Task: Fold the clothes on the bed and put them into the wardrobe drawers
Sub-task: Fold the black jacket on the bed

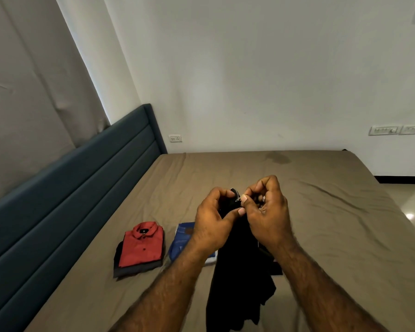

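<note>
Holding up a black garment [240, 271] over the bed [321, 212], so the long soft cloth hangs straight down and can be sorted out before folding. Left hand [213, 219] curled round the top edge, pinching the dark cloth beside a small shiny zip [237, 195]. Right hand [266, 212] also curled in a tight grip, fingertips pinching at the zip, likely to close it so the cloth lies flat and neat. Could be trousers, but too dark and bunched to tell for sure. Lower end dropping down out of sight at the bottom edge. On the brown sheet, smooth with a few soft wrinkles, already folded: a red shirt [141, 245] with collar and dark buttons, square and flat, resting on darker folded clothes [134, 269]. Just beside it, folded blue jeans [180, 240], thick and stiff looking, partly hidden behind the left arm. Padded blue headboard [70, 188] with long grooves along the left side. No wardrobe drawers in view, so putting away likely comes later, after this piece gets folded.
</note>
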Available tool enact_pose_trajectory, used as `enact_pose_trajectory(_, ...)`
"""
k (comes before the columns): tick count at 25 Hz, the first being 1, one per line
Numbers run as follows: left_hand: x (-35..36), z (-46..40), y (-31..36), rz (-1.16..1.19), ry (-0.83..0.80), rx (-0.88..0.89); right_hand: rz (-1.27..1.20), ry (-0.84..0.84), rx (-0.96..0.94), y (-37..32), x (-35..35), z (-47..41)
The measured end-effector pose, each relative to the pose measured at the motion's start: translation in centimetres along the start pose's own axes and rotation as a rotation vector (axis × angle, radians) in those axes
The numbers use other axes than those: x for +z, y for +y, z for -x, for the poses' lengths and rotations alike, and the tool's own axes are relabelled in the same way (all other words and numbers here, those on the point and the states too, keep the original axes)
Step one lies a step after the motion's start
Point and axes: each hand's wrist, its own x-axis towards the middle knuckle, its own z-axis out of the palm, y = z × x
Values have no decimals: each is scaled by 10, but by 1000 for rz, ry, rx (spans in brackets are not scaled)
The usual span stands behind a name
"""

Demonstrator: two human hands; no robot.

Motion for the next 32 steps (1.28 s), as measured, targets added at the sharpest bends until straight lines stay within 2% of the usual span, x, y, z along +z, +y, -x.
enact_pose_trajectory(3,-5,-3,4,-376,96,256,29,-27,54,-3,-1,-2)
enact_pose_trajectory(5,-16,-6,10,-620,107,402,90,-65,165,-2,-2,-8)
enact_pose_trajectory(6,-22,-6,14,-670,114,430,140,-83,241,6,-5,-12)
enact_pose_trajectory(9,-41,-13,27,-576,165,340,197,-119,471,29,-19,-21)
enact_pose_trajectory(11,-50,-22,27,-581,158,263,137,-129,520,34,-22,-23)
enact_pose_trajectory(12,-56,-26,24,-505,102,193,103,-113,485,33,-21,-27)
enact_pose_trajectory(15,-70,-27,18,37,-353,-124,-91,-71,350,13,-21,-43)
enact_pose_trajectory(16,-68,-23,16,114,-428,-252,-96,-78,291,9,-20,-46)
enact_pose_trajectory(18,-50,-21,15,159,-390,-488,-35,-120,159,-4,-21,-46)
enact_pose_trajectory(20,-26,-26,14,307,-300,-634,-15,-181,23,-17,-14,-36)
enact_pose_trajectory(22,-11,-31,19,428,-161,-618,0,-276,-49,-24,-2,-24)
enact_pose_trajectory(24,-6,-36,27,516,35,-573,-59,-385,-24,-23,-2,-19)
enact_pose_trajectory(26,-7,-36,30,679,123,-532,-227,-333,75,-23,-6,-18)
enact_pose_trajectory(28,-9,-31,33,858,92,-477,-345,-136,290,-22,-12,-22)
enact_pose_trajectory(29,-11,-28,34,884,57,-449,-341,-97,403,-22,-13,-24)
enact_pose_trajectory(32,-11,-19,42,783,-129,-323,-289,-186,580,-25,-13,-31)
